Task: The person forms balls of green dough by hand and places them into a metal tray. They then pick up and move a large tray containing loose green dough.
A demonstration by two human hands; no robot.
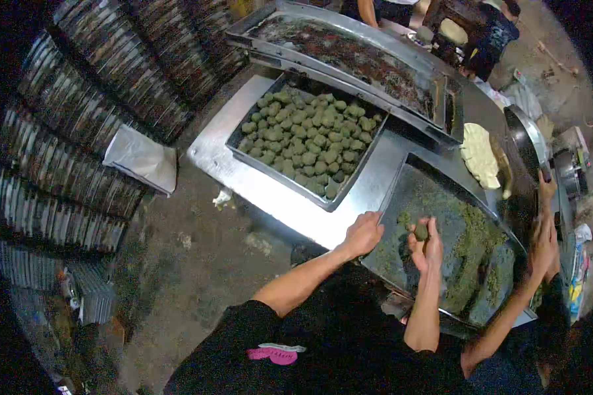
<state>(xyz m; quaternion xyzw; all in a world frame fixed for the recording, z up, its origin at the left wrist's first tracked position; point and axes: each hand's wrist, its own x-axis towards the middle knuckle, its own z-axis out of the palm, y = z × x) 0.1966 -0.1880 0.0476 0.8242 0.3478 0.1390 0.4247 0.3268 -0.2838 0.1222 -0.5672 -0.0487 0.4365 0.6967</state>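
My right hand is turned palm up over the tray of loose green filling, its fingers curled around a small dark green ball. My left hand is closed at that tray's left rim; what its fingers hold, if anything, is hidden. Green filling is spread across the tray floor, thickest on the right side. Beyond my left hand, a deep metal tray holds several layers of rolled green balls.
A co-worker's hands are close on the right, beside a round metal pan. Pale dough lies behind the filling tray. A large metal tray spans the back. Stacked trays and a white sack stand left.
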